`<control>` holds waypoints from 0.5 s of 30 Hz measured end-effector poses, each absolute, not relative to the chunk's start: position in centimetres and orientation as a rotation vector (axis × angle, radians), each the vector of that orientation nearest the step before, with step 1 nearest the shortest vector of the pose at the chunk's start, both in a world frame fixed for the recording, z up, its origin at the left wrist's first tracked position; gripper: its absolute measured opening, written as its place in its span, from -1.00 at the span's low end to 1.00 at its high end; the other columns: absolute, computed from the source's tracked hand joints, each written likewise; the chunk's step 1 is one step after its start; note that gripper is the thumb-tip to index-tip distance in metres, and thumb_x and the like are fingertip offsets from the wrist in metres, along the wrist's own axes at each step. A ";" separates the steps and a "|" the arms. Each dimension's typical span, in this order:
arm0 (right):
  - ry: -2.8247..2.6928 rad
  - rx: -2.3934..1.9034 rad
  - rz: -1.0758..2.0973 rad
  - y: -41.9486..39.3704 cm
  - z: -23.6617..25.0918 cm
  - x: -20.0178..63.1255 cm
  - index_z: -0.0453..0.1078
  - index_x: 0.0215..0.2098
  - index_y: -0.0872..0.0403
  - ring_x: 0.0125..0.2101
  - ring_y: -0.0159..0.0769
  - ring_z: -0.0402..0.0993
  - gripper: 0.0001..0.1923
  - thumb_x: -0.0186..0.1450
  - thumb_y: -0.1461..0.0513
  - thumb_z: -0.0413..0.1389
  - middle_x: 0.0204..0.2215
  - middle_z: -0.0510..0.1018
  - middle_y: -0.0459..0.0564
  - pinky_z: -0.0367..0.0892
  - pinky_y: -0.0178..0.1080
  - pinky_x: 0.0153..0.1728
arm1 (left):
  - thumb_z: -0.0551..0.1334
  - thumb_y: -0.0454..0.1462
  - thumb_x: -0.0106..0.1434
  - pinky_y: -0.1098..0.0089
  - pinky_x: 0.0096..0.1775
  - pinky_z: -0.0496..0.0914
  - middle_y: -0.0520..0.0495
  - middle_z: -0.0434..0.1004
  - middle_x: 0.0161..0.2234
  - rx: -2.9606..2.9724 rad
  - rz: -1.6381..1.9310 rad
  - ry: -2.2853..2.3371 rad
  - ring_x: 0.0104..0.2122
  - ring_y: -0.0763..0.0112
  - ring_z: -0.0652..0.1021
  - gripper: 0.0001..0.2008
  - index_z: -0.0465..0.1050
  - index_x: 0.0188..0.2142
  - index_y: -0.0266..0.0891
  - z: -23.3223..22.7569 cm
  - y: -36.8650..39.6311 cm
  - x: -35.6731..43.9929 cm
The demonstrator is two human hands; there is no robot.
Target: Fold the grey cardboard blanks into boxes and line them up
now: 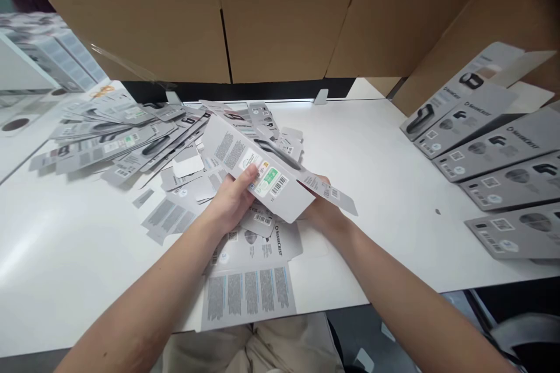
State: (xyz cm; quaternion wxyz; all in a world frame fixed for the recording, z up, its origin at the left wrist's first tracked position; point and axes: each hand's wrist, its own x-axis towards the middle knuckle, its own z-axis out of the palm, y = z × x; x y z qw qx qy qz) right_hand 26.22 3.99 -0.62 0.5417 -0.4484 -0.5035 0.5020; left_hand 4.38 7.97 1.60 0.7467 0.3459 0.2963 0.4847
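a flat grey carton blank (262,178) was gripped by the left hand (230,201) and right hand (321,210); folding it into shape seemed next, needing the panels squared.

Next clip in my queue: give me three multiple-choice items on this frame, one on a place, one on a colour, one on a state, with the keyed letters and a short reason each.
1. Where does the row of assembled grey boxes lie?
A. at the table's right edge
B. on the person's lap
C. on the floor at left

2. What colour is the largest sticker patch on the held carton blank, beside its barcode?
A. red
B. green
C. blue

3. How is the carton blank held?
A. lying untouched on the table
B. pinched in one hand only
C. lifted off the table in both hands

Answers:
1 A, the boxes overlap in a line along the right side of the white table.
2 B, a green label sits next to the barcode.
3 C, the left hand grips its near edge and the right hand supports it from beneath.
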 end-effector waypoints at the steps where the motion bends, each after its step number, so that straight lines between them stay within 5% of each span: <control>1: -1.197 -1.052 1.154 4.2 -0.8 26.3 0.56 -0.34 -0.07 -0.35 -0.16 0.48 -0.51 0.32 -0.18 0.58 -0.35 0.62 -0.04 0.52 -0.09 -0.34 | 0.78 0.16 0.15 -0.26 0.45 0.58 -0.29 0.82 0.30 0.758 1.073 0.640 0.45 -0.38 0.65 -0.23 0.72 0.20 -0.15 1.7 8.0 4.4; 6: -1.319 -1.093 0.727 5.6 -1.2 27.3 0.62 -0.36 -0.07 -0.34 -0.20 0.50 -0.62 0.27 -0.09 0.58 -0.30 0.58 -0.06 0.52 -0.11 -0.32 | 0.76 0.09 0.25 -0.25 0.50 0.51 -0.37 0.73 0.39 0.744 1.076 0.682 0.49 -0.31 0.61 -0.28 0.68 0.23 -0.19 1.9 8.0 4.6; 10: -1.437 -1.209 0.610 5.6 -0.8 27.9 0.82 0.06 -0.15 -0.13 -0.11 0.67 -0.58 0.27 -0.03 0.57 0.07 0.61 0.04 0.65 -0.04 -0.10 | 0.65 0.29 0.29 -0.30 0.49 0.51 -0.33 0.72 0.39 0.720 1.070 0.652 0.51 -0.36 0.57 -0.20 0.67 0.28 -0.13 2.2 7.9 4.6; 15: -1.530 -1.192 0.688 5.5 -0.9 27.8 0.69 0.37 -0.21 0.14 0.03 0.68 -0.32 0.30 0.04 0.58 0.20 0.64 0.07 0.64 0.03 0.15 | 0.74 0.07 0.28 0.00 0.33 0.67 -0.15 0.81 0.25 0.679 1.180 0.716 0.40 -0.13 0.67 -0.39 0.70 0.18 -0.08 2.1 8.4 3.9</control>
